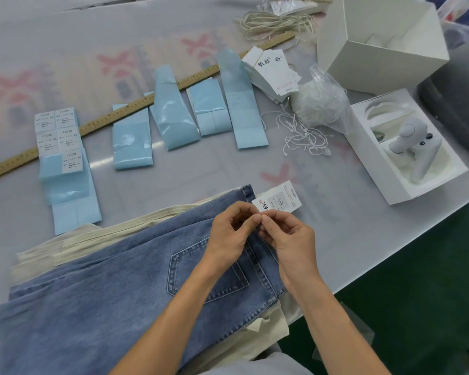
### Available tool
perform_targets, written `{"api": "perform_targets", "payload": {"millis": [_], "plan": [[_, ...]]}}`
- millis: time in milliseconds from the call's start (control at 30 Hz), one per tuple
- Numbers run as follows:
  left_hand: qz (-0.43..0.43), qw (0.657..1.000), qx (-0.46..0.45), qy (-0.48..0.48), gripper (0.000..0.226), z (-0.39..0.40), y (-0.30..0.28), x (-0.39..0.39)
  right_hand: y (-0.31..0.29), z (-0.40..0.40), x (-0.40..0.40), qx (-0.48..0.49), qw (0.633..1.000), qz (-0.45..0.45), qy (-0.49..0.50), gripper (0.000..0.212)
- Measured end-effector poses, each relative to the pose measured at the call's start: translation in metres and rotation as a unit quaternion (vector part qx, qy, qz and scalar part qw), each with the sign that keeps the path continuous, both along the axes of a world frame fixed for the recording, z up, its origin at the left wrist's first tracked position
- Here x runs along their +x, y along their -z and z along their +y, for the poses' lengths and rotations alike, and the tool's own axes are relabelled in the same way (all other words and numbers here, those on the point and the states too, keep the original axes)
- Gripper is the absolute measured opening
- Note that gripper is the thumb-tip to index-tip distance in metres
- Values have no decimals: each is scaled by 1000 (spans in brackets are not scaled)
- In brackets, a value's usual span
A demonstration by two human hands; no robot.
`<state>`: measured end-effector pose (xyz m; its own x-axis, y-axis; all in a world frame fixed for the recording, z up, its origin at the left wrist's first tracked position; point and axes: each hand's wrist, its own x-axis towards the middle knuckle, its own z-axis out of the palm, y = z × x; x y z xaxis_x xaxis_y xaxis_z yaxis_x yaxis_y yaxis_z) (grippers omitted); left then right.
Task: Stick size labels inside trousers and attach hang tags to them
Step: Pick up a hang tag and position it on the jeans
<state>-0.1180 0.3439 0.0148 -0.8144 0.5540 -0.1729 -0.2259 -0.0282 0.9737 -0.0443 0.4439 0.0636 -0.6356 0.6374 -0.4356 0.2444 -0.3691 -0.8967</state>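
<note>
Blue denim trousers (114,288) lie back pocket up on a stack of cream trousers (73,239) at the table's near edge. A white hang tag (280,198) rests just beyond the waistband. My left hand (229,234) and my right hand (289,239) meet fingertip to fingertip over the waistband, pinching something small between them, apparently the tag's string; the string itself is hidden by the fingers. Sheets of size labels (58,139) on blue backing lie at the far left. A pile of loose hang tags (275,71) sits at the back.
Several blue backing strips (173,109) and a wooden ruler (136,104) cross the table's middle. White tag strings (303,136) and a bag of strings (320,101) lie right of them. A white box (385,60) and a tray holding a device (412,147) stand at the right edge.
</note>
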Motion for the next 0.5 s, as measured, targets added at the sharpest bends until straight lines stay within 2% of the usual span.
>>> {"api": "perform_targets", "payload": {"millis": [100,167,200,233,267,300,367,400,433,500], "plan": [[-5,1000,13,0,13,-3,-4,2,3,14,-2,135,990,-35,-4,16],[-9,1000,10,-2,15,-7,-5,5,13,30,-2,216,968,-109,59,23],[-2,1000,1,-1,15,-10,-5,7,17,36,-3,198,964,-152,93,28],[21,1000,-15,0,13,-14,-6,9,22,41,-4,140,967,-186,105,37],[78,996,-44,1,13,-18,-5,10,26,44,-6,80,970,-208,96,47],[170,982,-85,4,13,-22,-5,12,30,44,-8,51,973,-215,71,55],[362,918,-160,18,15,-28,-2,19,35,42,-13,67,980,-185,34,65],[407,896,-172,30,15,-32,-1,25,35,40,-17,86,983,-158,36,66],[418,891,-173,42,15,-37,0,30,32,39,-21,104,985,-127,48,65],[393,903,-165,46,20,-48,1,40,22,38,-31,139,987,-60,62,53]]}}
